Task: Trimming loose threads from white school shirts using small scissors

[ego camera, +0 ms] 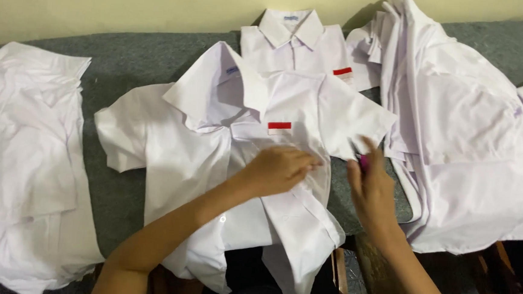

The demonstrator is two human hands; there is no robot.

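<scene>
A white short-sleeved shirt (206, 156) with a red and white chest patch (279, 128) lies spread on a grey cloth-covered table (127, 60). My left hand (281, 168) rests palm down on the shirt front, just below the patch, fingers together. My right hand (371, 187) hovers at the shirt's right edge, near its sleeve, and pinches a small pink object (364, 163) between the fingers. What the pink object is cannot be told.
A folded white shirt (295, 43) with the same kind of patch lies behind. A pile of white shirts (462, 135) fills the right side, another white shirt (25, 151) lies at the left. Wooden furniture (495, 282) shows below the table edge. A wall runs behind.
</scene>
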